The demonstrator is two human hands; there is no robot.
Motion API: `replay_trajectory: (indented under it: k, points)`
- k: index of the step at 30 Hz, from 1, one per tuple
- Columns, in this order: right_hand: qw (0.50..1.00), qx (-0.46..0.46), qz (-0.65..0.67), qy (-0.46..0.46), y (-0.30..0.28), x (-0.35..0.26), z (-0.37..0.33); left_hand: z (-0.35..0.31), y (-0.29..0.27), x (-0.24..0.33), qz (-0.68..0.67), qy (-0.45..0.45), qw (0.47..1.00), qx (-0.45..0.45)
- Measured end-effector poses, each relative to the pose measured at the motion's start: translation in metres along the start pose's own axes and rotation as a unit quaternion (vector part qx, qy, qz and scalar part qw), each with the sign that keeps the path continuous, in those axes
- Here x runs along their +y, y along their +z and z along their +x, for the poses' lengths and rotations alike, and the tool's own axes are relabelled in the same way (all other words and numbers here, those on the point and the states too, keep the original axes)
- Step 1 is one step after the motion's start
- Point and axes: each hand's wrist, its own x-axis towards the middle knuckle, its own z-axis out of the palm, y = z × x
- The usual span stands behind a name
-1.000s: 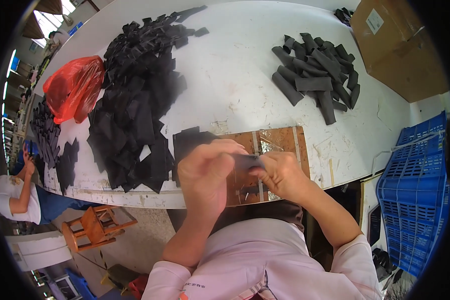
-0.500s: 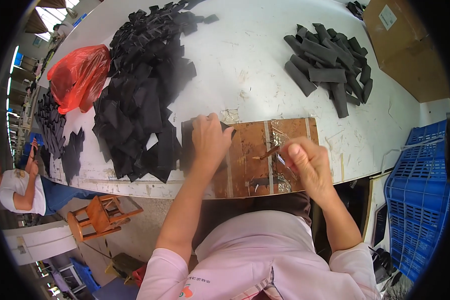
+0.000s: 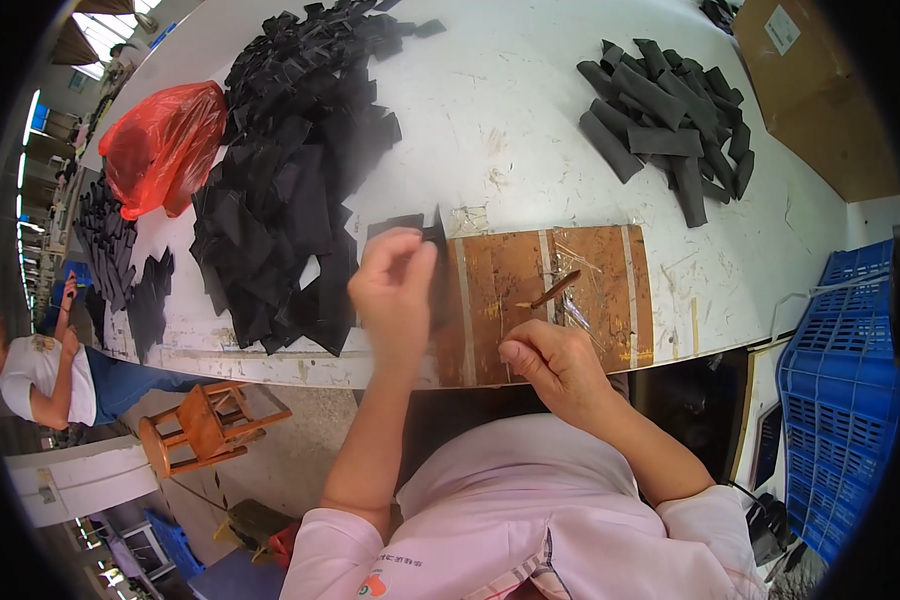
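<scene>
A brown, tape-striped board [image 3: 485,300] lies at the table's front edge. At its left end my left hand [image 3: 395,295], slightly blurred, is closed with thumb and fingers at a dark flat piece [image 3: 436,238], like cloth or foam, whose edge stands up. My right hand [image 3: 565,375] hovers over the board's front edge, fingers curled and thumb against the forefinger; whatever they pinch is hidden. Just beyond it a thin brown stick tool [image 3: 555,290] with a pale tip rests on the board, apart from the fingers.
A large heap of flat black pieces [image 3: 280,190] covers the left, beside a red plastic bag [image 3: 165,150]. Rolled black tubes [image 3: 665,120] are piled far right, near a cardboard box [image 3: 820,100]. Blue crates [image 3: 835,390] stand at right; a wooden stool [image 3: 205,425] and another person [image 3: 50,375] are left.
My right hand has let go of the stick tool and come nearer and left. My left hand has shifted slightly left and raised the edge of the black piece.
</scene>
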Motion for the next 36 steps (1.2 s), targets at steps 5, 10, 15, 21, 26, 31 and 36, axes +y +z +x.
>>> replay_trajectory:
  k: [5, 10, 15, 21, 26, 31, 36]
  points:
    - [0.901, 0.002, 0.403, 0.162, 0.019, -0.013, 0.010, -0.023, -0.019, 0.032, -0.465, -0.195, 0.862, -0.053]
    - [0.869, 0.077, 0.473, 0.125, 0.036, -0.012, 0.011, -0.066, -0.014, 0.022, -0.498, -0.231, 0.835, 0.030]
    - [0.950, 0.141, 0.274, 0.053, 0.032, -0.011, 0.014, -0.084, -0.015, 0.006, -0.450, -0.337, 0.827, -0.005]
    - [0.975, 0.205, 0.020, -0.083, 0.028, -0.004, 0.017, -0.101, -0.017, 0.013, -0.166, -0.162, 0.968, 0.099]
    - [0.963, 0.219, -0.079, -0.134, 0.029, -0.001, 0.016, -0.100, -0.008, 0.045, -0.103, -0.055, 0.993, -0.021]
    - [0.949, 0.216, -0.155, -0.169, 0.028, -0.003, 0.013, -0.088, -0.003, 0.057, -0.090, -0.084, 0.991, -0.059]
    - [0.928, 0.229, -0.194, -0.219, 0.030, 0.002, 0.016, -0.084, 0.000, 0.057, -0.056, -0.130, 0.988, -0.060]
